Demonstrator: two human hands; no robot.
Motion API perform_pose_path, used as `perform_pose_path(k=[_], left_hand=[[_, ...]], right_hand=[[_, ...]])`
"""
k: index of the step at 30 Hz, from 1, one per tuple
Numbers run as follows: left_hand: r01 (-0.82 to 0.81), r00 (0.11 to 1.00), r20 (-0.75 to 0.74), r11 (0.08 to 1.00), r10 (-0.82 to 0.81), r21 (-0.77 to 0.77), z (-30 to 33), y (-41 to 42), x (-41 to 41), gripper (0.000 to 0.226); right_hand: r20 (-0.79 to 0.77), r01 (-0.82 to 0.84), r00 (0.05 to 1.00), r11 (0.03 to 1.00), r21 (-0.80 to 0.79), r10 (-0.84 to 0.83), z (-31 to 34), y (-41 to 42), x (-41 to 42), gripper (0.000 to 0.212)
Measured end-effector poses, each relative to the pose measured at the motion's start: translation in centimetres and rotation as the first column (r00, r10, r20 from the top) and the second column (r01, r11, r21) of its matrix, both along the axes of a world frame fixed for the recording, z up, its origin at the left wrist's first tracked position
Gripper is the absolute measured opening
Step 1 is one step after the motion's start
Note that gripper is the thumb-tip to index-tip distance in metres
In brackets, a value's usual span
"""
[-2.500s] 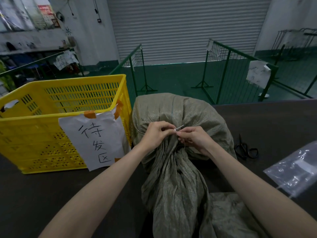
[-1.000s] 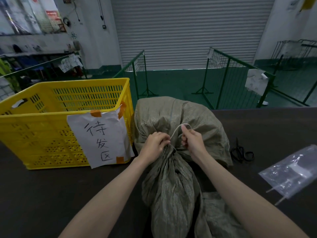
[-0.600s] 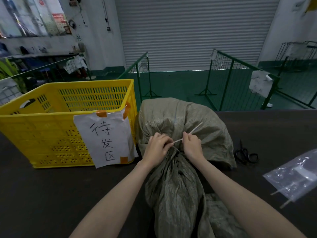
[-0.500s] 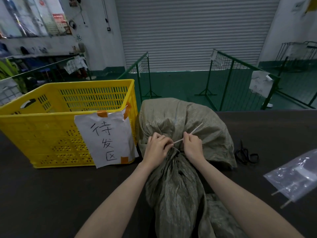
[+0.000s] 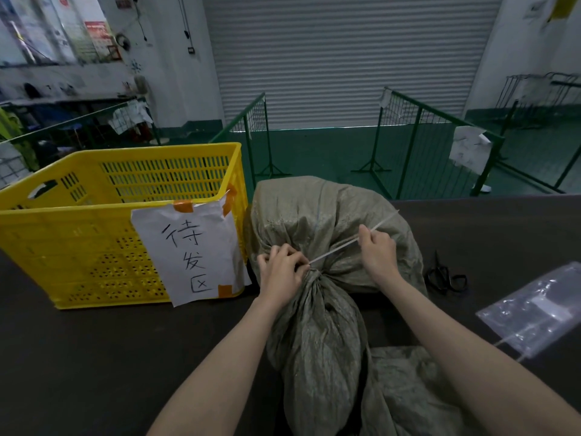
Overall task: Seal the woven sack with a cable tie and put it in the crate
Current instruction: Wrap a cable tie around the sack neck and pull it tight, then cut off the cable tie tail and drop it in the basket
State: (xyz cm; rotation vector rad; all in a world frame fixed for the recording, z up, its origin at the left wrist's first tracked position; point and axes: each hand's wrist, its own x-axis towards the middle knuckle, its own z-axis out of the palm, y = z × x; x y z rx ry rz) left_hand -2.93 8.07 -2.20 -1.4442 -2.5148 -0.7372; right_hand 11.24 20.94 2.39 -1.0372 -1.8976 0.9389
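Observation:
A full grey-green woven sack [image 5: 317, 212] lies on the dark table, its neck bunched toward me. A white cable tie [image 5: 338, 248] circles the neck, its tail stretched taut up and to the right. My left hand [image 5: 281, 272] pinches the tie's head at the gathered neck. My right hand [image 5: 377, 250] grips the tail farther out. The yellow slatted crate [image 5: 94, 247] stands just left of the sack, with a white paper sign [image 5: 191, 247] taped to its front.
Black scissors [image 5: 445, 276] lie on the table right of the sack. A clear plastic bag [image 5: 534, 309] with more cable ties sits at the right edge. Loose sack cloth [image 5: 408, 391] spreads near me. Green wire fences [image 5: 440, 146] stand beyond the table's far edge.
My right hand has pulled the tie's tail out to the right, so more tail shows and the loop has shrunk tight around the sack's neck. My left hand stays at the neck.

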Motion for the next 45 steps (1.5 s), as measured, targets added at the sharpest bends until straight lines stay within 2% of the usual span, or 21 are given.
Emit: perform_pose_path(k=[4, 7, 11, 14, 18, 22, 24, 26, 29, 32, 39, 45], left_hand=[[-0.005, 1.000, -0.017, 1.000, 0.005, 0.000, -0.5, -0.3, 0.2, 0.016], [-0.009, 1.000, -0.020, 1.000, 0.009, 0.005, -0.8, -0.5, 0.4, 0.016], [-0.018, 1.000, 0.015, 1.000, 0.018, 0.000, -0.7, -0.5, 0.8, 0.014], [-0.006, 0.999, 0.044, 1.000, 0.005, 0.016, -0.7, -0.7, 0.8, 0.013], [-0.011, 0.999, 0.035, 0.999, 0.009, 0.039, -0.7, -0.5, 0.8, 0.013], [0.043, 0.996, 0.079, 0.994, -0.051, 0.096, -1.2, -0.3, 0.7, 0.013], [0.084, 0.987, 0.126, 0.988, -0.101, 0.131, -1.1, 0.0, 0.7, 0.012], [0.109, 0.979, 0.159, 0.984, -0.131, 0.138, -0.7, 0.7, 0.9, 0.011], [0.141, 0.968, 0.188, 0.981, -0.165, 0.137, -0.3, 1.7, 1.1, 0.009], [0.158, 0.968, 0.173, 0.979, -0.180, 0.131, -0.6, 3.2, 1.3, 0.010], [0.182, 0.967, 0.147, 0.969, -0.207, 0.169, -0.6, 6.3, 2.3, 0.011], [0.192, 0.959, 0.166, 0.958, -0.229, 0.214, -1.1, 8.4, 3.3, 0.008]], right_hand=[[-0.026, -0.007, 1.000, 1.000, -0.021, 0.006, -0.3, -0.3, 0.6, 0.046], [-0.045, -0.010, 0.999, 0.994, -0.107, 0.005, -1.0, -0.5, 0.9, 0.048], [-0.167, -0.184, 0.975, 0.949, -0.256, 0.144, -1.4, -0.3, 1.8, 0.043], [-0.226, -0.269, 0.949, 0.935, -0.232, 0.217, -1.5, 0.6, 3.1, 0.035], [-0.204, -0.250, 0.956, 0.950, -0.185, 0.212, -2.1, 1.8, 5.0, 0.025], [-0.025, -0.229, 0.973, 0.967, -0.114, 0.227, -2.9, 3.5, 7.3, 0.014], [0.052, -0.113, 0.992, 0.993, -0.019, 0.114, -3.6, 4.6, 8.3, 0.011], [0.054, 0.023, 0.998, 1.000, 0.014, -0.024, -4.5, 5.8, 9.3, 0.010], [0.117, 0.208, 0.972, 0.977, -0.042, -0.202, -6.2, 8.0, 10.3, 0.007], [0.252, 0.294, 0.930, 0.953, -0.076, -0.267, -8.0, 10.4, 11.4, 0.016], [0.614, 0.262, 0.762, 0.965, -0.005, -0.204, -11.1, 15.3, 13.2, 0.029], [0.760, 0.174, 0.640, 0.985, 0.003, -0.115, -13.5, 18.1, 13.4, 0.030]])
